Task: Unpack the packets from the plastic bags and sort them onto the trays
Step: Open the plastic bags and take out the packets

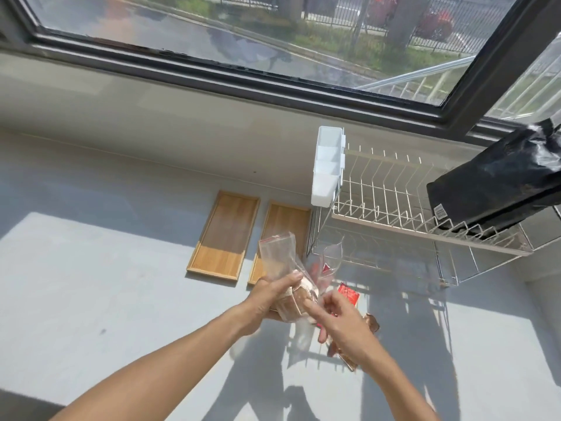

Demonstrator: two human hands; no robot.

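Nearest: right hand (340, 322), loosely curled, forefinger poking at a clear plastic bag (283, 262); whether gripping anything, cannot tell. Left hand (271, 294) closed round that bag's lower half, brown packets (299, 300) bunched inside. Held just in front of two wooden trays (223, 235), both bare. Probably light, crinkly, slippery film; best pinched near the red zip strip, packets drawn out singly. Right of the trays: a second clear bag (329, 262), one red packet (348, 294) loose on the counter (106, 284), brown packets by the right wrist, number unclear.
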